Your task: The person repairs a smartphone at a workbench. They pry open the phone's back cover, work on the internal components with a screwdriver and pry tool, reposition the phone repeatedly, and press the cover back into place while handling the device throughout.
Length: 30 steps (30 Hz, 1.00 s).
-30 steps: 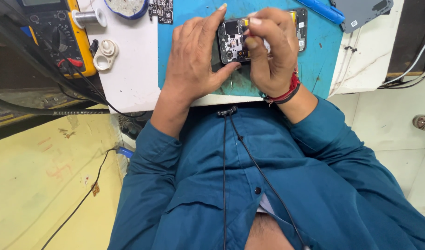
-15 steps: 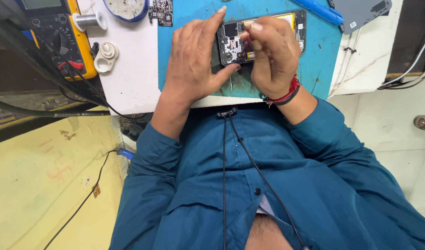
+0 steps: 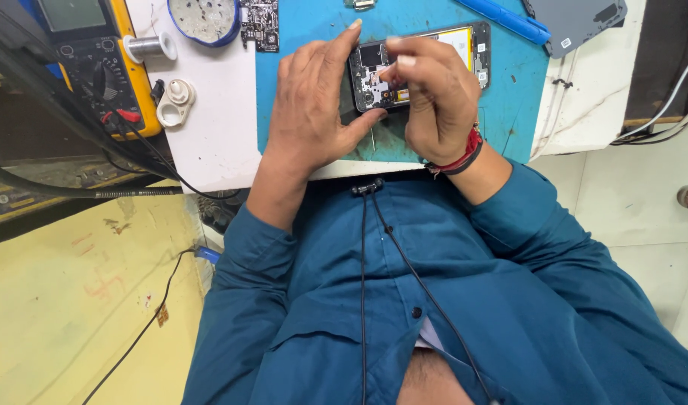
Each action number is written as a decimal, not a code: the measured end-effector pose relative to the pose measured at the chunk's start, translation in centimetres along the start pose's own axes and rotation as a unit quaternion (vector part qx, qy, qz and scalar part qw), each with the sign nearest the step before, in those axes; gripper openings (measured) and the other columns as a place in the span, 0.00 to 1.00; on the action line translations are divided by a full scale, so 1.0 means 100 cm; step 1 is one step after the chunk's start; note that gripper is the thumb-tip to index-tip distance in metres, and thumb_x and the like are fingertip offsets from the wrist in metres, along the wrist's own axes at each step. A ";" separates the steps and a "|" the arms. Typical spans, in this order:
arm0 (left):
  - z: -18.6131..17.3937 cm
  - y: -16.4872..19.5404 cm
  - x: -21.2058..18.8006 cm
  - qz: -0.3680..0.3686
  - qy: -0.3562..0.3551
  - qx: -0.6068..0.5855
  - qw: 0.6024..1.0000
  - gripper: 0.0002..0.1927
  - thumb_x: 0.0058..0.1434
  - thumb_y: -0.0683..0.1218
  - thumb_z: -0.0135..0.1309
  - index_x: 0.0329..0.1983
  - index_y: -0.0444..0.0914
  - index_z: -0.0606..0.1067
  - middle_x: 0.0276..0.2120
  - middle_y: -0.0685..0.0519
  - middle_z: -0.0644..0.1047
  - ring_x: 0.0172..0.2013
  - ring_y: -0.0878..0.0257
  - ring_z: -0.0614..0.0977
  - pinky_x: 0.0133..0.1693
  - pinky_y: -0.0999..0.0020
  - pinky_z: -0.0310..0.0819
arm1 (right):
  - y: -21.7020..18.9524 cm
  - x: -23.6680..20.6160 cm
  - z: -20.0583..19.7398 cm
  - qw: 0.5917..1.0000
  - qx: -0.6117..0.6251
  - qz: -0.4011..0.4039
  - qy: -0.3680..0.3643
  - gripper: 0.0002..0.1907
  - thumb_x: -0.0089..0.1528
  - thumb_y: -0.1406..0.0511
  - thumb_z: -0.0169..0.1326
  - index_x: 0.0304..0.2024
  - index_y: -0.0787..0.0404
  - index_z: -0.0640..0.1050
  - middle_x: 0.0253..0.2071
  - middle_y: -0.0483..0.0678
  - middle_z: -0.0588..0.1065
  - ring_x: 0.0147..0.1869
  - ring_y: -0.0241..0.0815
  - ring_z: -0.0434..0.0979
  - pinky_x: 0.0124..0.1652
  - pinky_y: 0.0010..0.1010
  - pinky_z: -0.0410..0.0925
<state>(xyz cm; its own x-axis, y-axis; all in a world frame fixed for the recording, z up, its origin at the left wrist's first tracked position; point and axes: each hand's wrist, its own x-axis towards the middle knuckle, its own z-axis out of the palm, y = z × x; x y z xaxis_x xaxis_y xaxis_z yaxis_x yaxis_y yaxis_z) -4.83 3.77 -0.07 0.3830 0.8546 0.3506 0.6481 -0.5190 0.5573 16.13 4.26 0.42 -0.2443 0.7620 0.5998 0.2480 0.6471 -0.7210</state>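
Note:
An opened smartphone [image 3: 464, 46] with its back cover off lies on a blue work mat [image 3: 306, 30], showing its circuit parts and a yellow battery. My left hand [image 3: 310, 105] grips the phone's near-left end, thumb under its edge. My right hand [image 3: 434, 97] rests over the phone's middle, with its fingertips pinched on the exposed board; what they pinch is too small to tell. A red and black band circles my right wrist.
A yellow multimeter [image 3: 89, 60] with leads stands at the left. Near it are a solder spool [image 3: 145, 46], a white clip, a round blue dish [image 3: 205, 19] and a small circuit board [image 3: 259, 22]. A blue tool [image 3: 501, 19] and a grey phone cover [image 3: 580, 19] lie at the far right.
Both hands stay on the phone. My right fingertips have shifted slightly left over the board.

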 end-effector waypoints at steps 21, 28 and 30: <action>-0.008 0.006 0.003 0.060 0.021 -0.010 0.998 0.30 0.61 0.53 0.71 0.61 0.39 0.73 0.61 0.49 0.74 0.59 0.50 0.73 0.61 0.54 0.62 | 0.014 -0.023 0.009 0.977 0.178 0.068 0.097 0.23 0.79 0.75 0.44 0.73 0.51 0.60 0.60 0.50 0.70 0.54 0.41 0.79 0.54 0.35 0.75; 0.000 0.009 0.007 0.063 0.049 -0.036 0.996 0.05 0.66 0.44 0.64 0.42 0.39 0.80 0.49 0.54 0.81 0.50 0.56 0.79 0.55 0.58 0.65 | 0.016 -0.030 0.001 0.975 0.163 0.074 0.130 0.23 0.79 0.74 0.43 0.74 0.52 0.60 0.59 0.49 0.69 0.51 0.40 0.77 0.49 0.32 0.77; -0.001 0.009 0.006 0.043 0.059 -0.038 0.997 0.05 0.67 0.43 0.63 0.41 0.38 0.79 0.48 0.54 0.81 0.50 0.55 0.79 0.55 0.58 0.65 | 0.016 -0.031 0.001 0.976 0.162 0.082 0.116 0.23 0.80 0.74 0.43 0.75 0.52 0.60 0.59 0.49 0.70 0.50 0.38 0.77 0.49 0.30 0.77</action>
<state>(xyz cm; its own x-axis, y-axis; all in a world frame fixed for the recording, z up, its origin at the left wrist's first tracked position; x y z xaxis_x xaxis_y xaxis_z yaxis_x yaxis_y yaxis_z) -4.08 3.83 0.66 0.3522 0.8013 0.4836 0.5625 -0.5942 0.5749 17.19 2.91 -2.65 0.0025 0.8647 0.5024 -0.0530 0.5018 -0.8634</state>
